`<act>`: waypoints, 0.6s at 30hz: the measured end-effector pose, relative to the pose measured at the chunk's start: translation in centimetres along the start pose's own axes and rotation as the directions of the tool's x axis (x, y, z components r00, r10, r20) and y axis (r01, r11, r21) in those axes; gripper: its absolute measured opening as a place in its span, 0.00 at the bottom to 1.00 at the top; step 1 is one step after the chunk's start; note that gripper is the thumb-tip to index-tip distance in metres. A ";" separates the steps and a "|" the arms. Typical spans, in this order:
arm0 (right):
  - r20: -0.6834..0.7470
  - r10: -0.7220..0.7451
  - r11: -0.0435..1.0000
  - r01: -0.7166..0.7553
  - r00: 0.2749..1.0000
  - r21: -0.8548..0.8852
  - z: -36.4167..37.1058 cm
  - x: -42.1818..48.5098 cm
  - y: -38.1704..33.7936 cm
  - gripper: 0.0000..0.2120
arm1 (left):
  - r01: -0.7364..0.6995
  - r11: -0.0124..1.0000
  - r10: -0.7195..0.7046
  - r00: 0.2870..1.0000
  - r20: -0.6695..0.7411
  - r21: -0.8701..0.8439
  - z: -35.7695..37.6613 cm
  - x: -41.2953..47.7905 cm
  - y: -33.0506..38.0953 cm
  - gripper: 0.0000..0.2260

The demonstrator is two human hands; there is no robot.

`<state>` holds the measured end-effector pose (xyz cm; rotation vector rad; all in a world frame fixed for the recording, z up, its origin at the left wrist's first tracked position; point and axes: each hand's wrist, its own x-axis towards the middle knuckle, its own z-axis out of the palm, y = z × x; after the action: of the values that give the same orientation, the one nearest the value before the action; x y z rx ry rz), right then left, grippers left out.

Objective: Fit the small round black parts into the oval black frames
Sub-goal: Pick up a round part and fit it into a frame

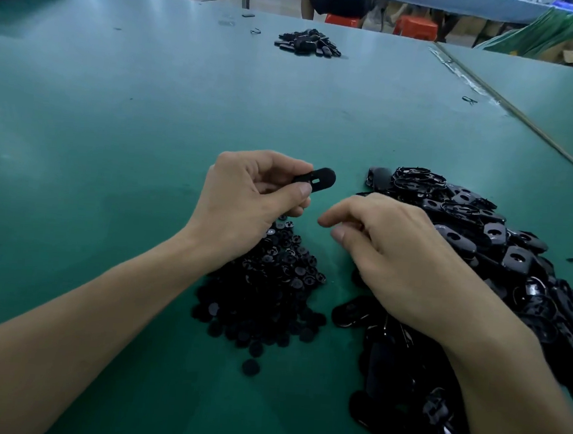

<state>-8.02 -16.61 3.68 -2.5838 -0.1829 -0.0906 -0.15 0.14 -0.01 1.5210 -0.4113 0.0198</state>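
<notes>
My left hand [246, 193] pinched a frame [318, 179] up for fitting. My right hand [397, 258], at four o'clock, curled; on what, I couldn't tell.

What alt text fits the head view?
The left hand pinches one oval black frame above a pile of small round parts on a green table. The right hand, fingers curled, is over a heap of frames; a smaller black pile lies far back.

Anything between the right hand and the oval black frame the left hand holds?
Nothing visible. Only green table surface shows between the right hand and the oval black plastic frame that the left hand pinches.
</notes>
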 end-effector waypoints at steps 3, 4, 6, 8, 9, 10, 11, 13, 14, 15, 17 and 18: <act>-0.153 -0.033 0.996 0.046 0.988 0.080 0.1 0.2 0.1 0.08 | 0.008 1.000 -0.008 1.000 0.008 0.003 0.1 -0.1 0.2 0.10; -0.220 -0.045 0.991 0.072 0.974 0.113 0.1 0.3 0.2 0.07 | 0.013 1.000 -0.013 1.000 0.016 -0.002 0.2 -0.1 0.2 0.10; -0.326 -0.040 0.971 0.113 0.945 0.209 0.2 0.4 0.2 0.07 | 0.021 1.000 -0.020 0.999 0.039 -0.012 0.3 -0.2 0.3 0.11; -0.370 0.017 0.928 0.123 0.929 0.351 0.3 0.5 0.2 0.09 | 0.019 1.000 -0.018 0.998 0.065 -0.016 0.5 -0.3 0.5 0.11; -0.377 0.049 0.902 0.120 0.925 0.414 0.3 0.5 0.2 0.10 | 0.013 1.000 -0.012 0.997 0.078 -0.014 0.5 -0.4 0.5 0.11; -0.377 0.078 0.880 0.115 0.923 0.461 0.4 0.6 0.2 0.10 | 0.006 1.000 -0.005 0.996 0.089 -0.013 0.5 -0.5 0.6 0.11; -0.376 0.102 0.863 0.106 0.921 0.494 0.4 0.6 0.2 0.10 | 0.001 1.000 0.000 0.995 0.097 -0.015 0.6 -0.6 0.6 0.11; -0.373 0.136 0.844 0.090 0.918 0.529 0.5 0.7 0.3 0.09 | -0.008 1.000 0.010 0.995 0.102 -0.019 0.6 -0.7 0.8 0.12; -0.371 0.143 0.842 0.084 0.918 0.533 0.6 0.7 0.3 0.09 | -0.014 1.000 0.016 0.995 0.103 -0.017 0.6 -0.7 0.8 0.12; -0.371 0.142 0.847 0.081 0.918 0.526 0.6 0.7 0.3 0.09 | -0.022 1.000 0.024 0.994 0.104 -0.012 0.7 -0.7 0.9 0.12; -0.375 0.128 0.861 0.085 0.918 0.502 0.7 0.8 0.3 0.09 | -0.036 0.999 0.037 0.994 0.107 -0.007 0.8 -0.8 1.0 0.12; -0.379 0.125 0.865 0.086 0.917 0.495 0.7 0.8 0.3 0.09 | -0.041 0.999 0.042 0.993 0.109 -0.006 0.8 -0.8 1.0 0.12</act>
<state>-7.19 -16.42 2.97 -1.9878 -0.0190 -0.4949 -1.37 -0.39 0.75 1.5137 -0.5305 -0.0319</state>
